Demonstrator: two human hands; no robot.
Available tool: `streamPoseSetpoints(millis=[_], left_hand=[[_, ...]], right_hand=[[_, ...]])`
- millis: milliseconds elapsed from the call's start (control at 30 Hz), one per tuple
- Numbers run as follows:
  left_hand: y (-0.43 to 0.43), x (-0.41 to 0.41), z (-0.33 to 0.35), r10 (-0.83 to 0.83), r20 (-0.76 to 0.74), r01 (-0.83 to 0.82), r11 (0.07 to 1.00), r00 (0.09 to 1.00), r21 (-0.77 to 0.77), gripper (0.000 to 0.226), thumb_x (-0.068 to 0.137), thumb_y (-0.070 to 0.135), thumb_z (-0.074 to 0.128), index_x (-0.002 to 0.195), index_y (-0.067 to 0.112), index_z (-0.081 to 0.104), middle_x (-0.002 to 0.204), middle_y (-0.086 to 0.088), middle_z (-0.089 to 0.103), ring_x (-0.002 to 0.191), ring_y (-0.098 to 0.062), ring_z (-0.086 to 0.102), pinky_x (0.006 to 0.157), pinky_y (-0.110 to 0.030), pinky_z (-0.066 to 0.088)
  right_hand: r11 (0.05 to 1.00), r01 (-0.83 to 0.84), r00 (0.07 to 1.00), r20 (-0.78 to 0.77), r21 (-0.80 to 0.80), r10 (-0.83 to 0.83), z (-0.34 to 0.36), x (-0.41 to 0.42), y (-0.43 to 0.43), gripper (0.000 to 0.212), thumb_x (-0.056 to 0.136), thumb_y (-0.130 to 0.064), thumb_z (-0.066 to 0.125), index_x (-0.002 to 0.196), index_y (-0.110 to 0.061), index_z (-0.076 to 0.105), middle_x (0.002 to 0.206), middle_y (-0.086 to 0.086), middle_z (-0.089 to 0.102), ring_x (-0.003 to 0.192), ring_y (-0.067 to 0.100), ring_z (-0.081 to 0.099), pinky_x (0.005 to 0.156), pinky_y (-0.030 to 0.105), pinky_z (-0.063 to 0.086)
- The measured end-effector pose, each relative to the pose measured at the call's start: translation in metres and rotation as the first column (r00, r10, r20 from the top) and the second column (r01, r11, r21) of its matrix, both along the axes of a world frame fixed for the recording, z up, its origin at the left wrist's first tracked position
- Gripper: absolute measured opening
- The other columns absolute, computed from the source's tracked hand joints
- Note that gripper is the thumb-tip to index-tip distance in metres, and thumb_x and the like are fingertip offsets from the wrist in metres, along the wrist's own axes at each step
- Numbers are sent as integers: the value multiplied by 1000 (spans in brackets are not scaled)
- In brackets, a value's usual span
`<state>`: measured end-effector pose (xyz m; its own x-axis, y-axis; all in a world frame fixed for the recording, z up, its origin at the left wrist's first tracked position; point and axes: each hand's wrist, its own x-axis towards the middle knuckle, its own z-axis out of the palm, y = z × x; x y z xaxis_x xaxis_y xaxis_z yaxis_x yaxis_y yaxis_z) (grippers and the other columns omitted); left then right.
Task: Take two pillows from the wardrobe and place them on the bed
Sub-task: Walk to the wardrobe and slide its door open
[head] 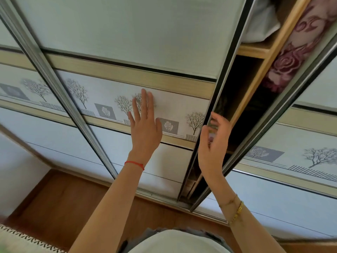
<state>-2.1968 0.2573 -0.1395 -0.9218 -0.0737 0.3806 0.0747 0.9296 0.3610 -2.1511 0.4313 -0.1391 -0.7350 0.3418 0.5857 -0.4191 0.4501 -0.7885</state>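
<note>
The wardrobe's middle sliding door (127,33), pale with a band of printed trees, stands partly slid left, leaving a narrow dark gap. My left hand (145,123) lies flat on that door with fingers spread. At the gap, my right hand (212,141) curls its fingers by the door's dark metal edge (224,84), holding nothing. High on a wooden shelf (253,51) inside the gap lies a white pillow (262,24). A rose-patterned maroon fabric (295,52) shows beside it.
Another sliding door (291,161) bounds the gap on the right, and a third door (21,84) is on the left. Below is a wooden floor (60,203). A patterned fabric edge (21,240) sits at the bottom left.
</note>
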Motion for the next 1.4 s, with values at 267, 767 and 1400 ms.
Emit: streamPoseSetpoints(millis=[267,767,1400], left_hand=[[-30,-3,15,38,24,-44,948,999,314,72,104,14,42,161,14,-2,170,-4,-9,156,-36,-6,126,-51,6],[16,21,9,6,-76,52,672,997,739,39,103,11,48,141,16,54,136,2,61,114,-7,61,90,-7,47],[-16,-8,5,251,63,-182,485,966,855,51,99,8,52,149,16,43,141,-3,47,128,-20,53,110,-42,44]], right_hand=[[978,-188,962,186,-90,202,13,-23,-22,45,102,-14,49,145,-5,39,144,6,49,131,14,49,112,39,42],[913,-314,901,222,-261,373,25,-67,-59,28,92,-17,68,119,-12,68,113,-2,72,98,-3,67,86,12,52],[827,-451,795,269,-337,543,36,-127,-146,33,80,-17,80,107,-4,67,103,10,74,98,20,71,90,39,58]])
